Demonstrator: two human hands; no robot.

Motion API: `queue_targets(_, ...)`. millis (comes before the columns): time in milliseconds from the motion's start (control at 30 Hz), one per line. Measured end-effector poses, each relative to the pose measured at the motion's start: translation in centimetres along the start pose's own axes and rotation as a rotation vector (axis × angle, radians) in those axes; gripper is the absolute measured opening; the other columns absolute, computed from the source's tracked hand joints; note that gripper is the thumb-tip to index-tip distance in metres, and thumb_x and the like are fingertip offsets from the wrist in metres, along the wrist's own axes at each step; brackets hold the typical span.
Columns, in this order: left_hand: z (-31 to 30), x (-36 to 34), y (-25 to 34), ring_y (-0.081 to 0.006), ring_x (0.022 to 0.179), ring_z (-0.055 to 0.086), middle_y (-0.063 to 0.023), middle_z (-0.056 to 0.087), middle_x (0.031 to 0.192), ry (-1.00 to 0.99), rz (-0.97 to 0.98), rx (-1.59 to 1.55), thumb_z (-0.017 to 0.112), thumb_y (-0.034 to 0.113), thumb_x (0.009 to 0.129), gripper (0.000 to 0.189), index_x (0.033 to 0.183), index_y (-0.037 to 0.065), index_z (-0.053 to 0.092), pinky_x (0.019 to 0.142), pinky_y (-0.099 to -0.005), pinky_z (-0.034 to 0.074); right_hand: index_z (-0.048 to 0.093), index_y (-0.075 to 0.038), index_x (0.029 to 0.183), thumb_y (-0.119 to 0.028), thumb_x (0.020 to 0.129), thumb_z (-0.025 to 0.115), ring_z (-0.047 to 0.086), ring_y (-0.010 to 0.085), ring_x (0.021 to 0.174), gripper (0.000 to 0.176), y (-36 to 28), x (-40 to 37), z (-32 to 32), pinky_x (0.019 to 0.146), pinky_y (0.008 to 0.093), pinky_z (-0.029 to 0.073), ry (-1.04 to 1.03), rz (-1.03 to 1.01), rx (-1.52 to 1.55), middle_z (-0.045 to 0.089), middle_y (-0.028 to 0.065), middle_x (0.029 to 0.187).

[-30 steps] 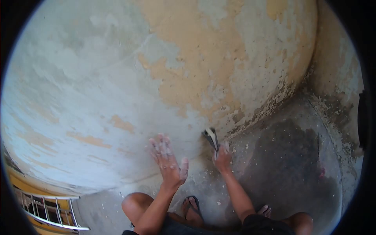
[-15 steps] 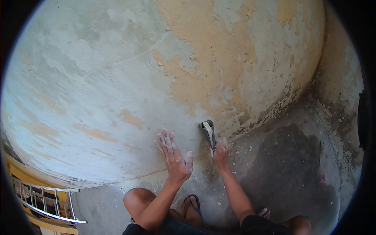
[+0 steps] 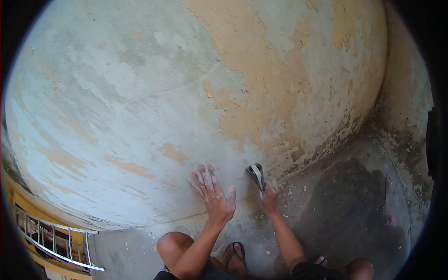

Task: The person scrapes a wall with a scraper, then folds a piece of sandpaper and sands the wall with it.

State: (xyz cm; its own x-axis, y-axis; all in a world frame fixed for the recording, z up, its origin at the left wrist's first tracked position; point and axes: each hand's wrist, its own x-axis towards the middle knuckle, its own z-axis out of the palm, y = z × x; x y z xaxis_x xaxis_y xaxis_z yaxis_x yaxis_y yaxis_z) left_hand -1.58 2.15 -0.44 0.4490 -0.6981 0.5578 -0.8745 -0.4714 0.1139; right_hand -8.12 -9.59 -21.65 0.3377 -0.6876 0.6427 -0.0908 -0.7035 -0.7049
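Head view: right hand (image 3: 270,198) partly hides folded sheet (image 3: 256,174).

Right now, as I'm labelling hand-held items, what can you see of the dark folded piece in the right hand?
The dark folded piece looks like a thin, bent sheet: dark grey outside, pale inside, its material unclear. The right hand grips its lower end; the upper end tilts left in front of the wall, contact uncertain.

Wall (image 3: 196,112) in patchy pale blue, orange
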Motion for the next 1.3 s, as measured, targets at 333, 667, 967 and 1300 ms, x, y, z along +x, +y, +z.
queue_targets(333, 0.4, -0.3, 0.6, -0.0480, 0.147, -0.002, -0.0240, 0.008, 0.161, -0.005, 0.030, -0.059, 0.049, 0.036, 0.093, 0.079, 0.153, -0.004, 0.017, 0.114, -0.0630, -0.007, 0.058, -0.003, 0.090, -0.013, 0.075, 0.072, 0.059, 0.0435, 0.081, 0.023, 1.4, 0.7, -0.5, 0.071, 0.0518, 0.048, -0.008, 0.069, -0.006, 0.063, 0.0181, 0.083)
queue_targets(667, 1.0, -0.8, 0.7, -0.0496, 0.147, -0.005, -0.0243, 0.007, 0.161, 0.007, 0.019, -0.084, 0.049, 0.038, 0.093, 0.081, 0.153, -0.004, 0.014, 0.113, -0.0637, -0.007, 0.057, -0.003, 0.093, -0.015, 0.079, 0.071, 0.059, 0.0431, 0.079, 0.024, 0.4, 1.7, -2.5, 0.071, 0.0497, 0.048, -0.026, 0.139, -0.063, 0.063, 0.0199, 0.084)
queue_targets(967, 1.3, -0.6, 0.7, -0.0488, 0.147, -0.006, -0.0278, 0.004, 0.160, -0.049, 0.008, -0.006, 0.040, 0.043, 0.098, 0.078, 0.154, -0.004, 0.012, 0.114, -0.0602, -0.008, 0.057, -0.003, 0.091, -0.013, 0.079, 0.071, 0.059, 0.0439, 0.084, 0.021, 1.2, 1.7, -2.9, 0.072, 0.0521, 0.047, -0.092, 0.179, -0.060, 0.062, 0.0209, 0.083)
queue_targets(1300, 1.1, -0.6, 0.1, -0.0494, 0.146, -0.007, -0.0295, 0.003, 0.160, -0.046, -0.014, -0.008, 0.040, 0.046, 0.098, 0.080, 0.154, -0.004, 0.012, 0.114, -0.0604, -0.008, 0.055, -0.002, 0.088, -0.012, 0.082, 0.069, 0.058, 0.0453, 0.082, 0.018, 1.8, 1.0, -2.2, 0.072, 0.0529, 0.046, -0.075, 0.202, -0.082, 0.061, 0.0211, 0.082)
